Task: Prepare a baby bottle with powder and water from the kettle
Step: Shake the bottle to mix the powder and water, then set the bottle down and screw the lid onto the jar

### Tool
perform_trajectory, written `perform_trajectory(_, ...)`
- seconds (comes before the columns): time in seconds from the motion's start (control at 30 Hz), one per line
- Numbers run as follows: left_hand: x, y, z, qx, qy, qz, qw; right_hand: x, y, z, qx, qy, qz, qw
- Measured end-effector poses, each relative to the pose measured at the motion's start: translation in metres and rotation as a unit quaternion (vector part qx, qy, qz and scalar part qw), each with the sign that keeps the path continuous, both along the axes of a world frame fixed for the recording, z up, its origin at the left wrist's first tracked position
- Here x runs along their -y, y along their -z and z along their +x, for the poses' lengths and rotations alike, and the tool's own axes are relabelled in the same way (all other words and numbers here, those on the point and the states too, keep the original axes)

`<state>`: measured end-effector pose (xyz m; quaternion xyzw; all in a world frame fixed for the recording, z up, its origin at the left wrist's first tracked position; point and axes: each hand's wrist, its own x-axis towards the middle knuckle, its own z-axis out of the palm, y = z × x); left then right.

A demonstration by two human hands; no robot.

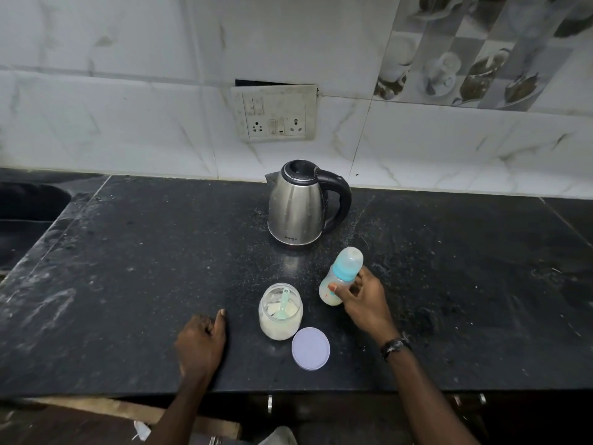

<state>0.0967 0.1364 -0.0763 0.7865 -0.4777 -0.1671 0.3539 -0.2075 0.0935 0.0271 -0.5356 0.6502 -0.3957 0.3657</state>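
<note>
We grip the bottle (340, 277) in the R hand (359, 300), tilted, cap on, at 4 o'clock of the kettle (296, 205), prob. to mix. L hand (200, 340) rests loosely curled, holding nothing, at 9 o'clock of the open jar (280, 313), scoop (284, 303) inside; lid (310, 348) off at 5.

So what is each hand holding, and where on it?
The right hand holds the baby bottle around its lower body, below the blue collar. The left hand holds nothing; it rests on the counter.
</note>
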Motion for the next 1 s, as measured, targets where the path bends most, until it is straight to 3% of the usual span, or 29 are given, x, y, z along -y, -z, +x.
perform_trajectory(0.3, -0.001, -0.005, -0.002, -0.001, 0.004, -0.005, 1.0, 0.068, 0.011, 0.013, -0.099, -0.003, -0.032, 0.995)
perform_trajectory(1.0, 0.0, -0.004, -0.004, 0.007, 0.004, -0.006, 1.0, 0.092, 0.028, 0.028, -0.14, -0.008, 0.03, 0.99)
